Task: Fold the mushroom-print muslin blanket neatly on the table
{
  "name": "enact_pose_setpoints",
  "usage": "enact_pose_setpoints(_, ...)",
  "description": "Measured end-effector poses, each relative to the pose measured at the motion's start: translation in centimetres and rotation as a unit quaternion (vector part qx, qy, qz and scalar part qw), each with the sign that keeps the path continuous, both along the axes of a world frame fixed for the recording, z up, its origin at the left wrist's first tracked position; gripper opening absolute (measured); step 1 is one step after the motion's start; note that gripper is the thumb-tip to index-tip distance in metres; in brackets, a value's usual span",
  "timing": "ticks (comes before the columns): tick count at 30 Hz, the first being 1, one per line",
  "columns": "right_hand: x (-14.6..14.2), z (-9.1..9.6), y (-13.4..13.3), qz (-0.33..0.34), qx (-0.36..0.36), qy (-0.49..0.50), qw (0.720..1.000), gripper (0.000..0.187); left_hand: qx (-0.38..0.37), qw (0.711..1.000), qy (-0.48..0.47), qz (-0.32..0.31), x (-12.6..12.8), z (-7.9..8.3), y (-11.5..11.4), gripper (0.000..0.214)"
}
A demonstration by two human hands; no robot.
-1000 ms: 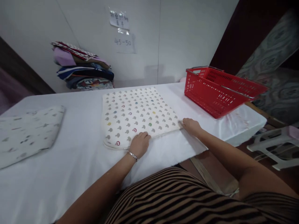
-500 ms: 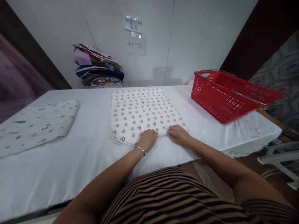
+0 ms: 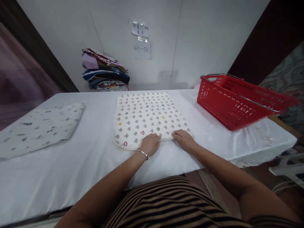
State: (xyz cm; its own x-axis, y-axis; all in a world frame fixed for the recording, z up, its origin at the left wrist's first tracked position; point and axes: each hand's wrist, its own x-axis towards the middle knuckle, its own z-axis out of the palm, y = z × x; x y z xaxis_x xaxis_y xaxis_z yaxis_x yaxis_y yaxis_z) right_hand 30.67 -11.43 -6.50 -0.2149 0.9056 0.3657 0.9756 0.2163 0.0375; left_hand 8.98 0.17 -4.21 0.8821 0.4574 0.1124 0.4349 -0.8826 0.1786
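Note:
A cream cloth (image 3: 147,117) printed with grey and coloured mushrooms lies folded in several layers on the white-covered table (image 3: 92,177). At its near edge, left of the middle, my left hand (image 3: 150,144) has its fingers closed on the layers; a silver bracelet circles that wrist. Further right along the same edge, my right hand (image 3: 184,139) has curled fingers on the cloth. Thumbs and the undersides of the fingers are hidden. The cloth lies flat, with its stacked edges showing between the hands.
To the left lies another folded pale cloth (image 3: 42,128) with small dark prints. A stack of folded fabrics (image 3: 105,71) rises at the back by the wall. The red basket (image 3: 237,106) occupies the table's right side. A white plastic chair (image 3: 288,169) stands beyond the right edge.
The view has shifted slightly, so the table, basket and wall signs appear a little lower and further right. Both hands remain at the cloth's near edge.

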Motion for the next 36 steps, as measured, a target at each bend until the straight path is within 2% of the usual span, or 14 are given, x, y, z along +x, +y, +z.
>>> enact_pose_setpoints(10,0.7,0.3,0.0,0.007,-0.037,0.01,0.999,0.026,0.022,0.999,0.025,-0.029,0.2,0.1,-1.2,0.019)
enact_pose_setpoints(15,-0.4,0.7,0.0,-0.001,-0.025,0.005,1.0,0.028,0.014,1.0,-0.012,-0.023,0.4,-0.4,-1.1,0.013)
enact_pose_setpoints(20,-1.8,0.8,0.5,0.012,-0.021,-0.006,1.0,0.02,0.019,1.0,-0.01,-0.016,0.9,-0.5,-1.4,0.013)
enact_pose_setpoints(26,-1.4,0.6,0.9,0.047,-0.047,0.02,0.998,0.022,0.007,0.999,-0.005,-0.038,0.7,-0.2,-1.2,0.015)
enact_pose_setpoints(30,-1.1,1.0,0.7,0.058,-0.065,0.048,0.995,0.023,-0.035,0.998,-0.042,-0.009,-0.1,-0.2,-0.6,0.022)
enact_pose_setpoints(36,-1.2,0.9,0.2,0.036,-0.061,0.065,0.995,0.027,-0.044,0.998,-0.046,0.009,-1.1,-0.1,0.1,0.023)
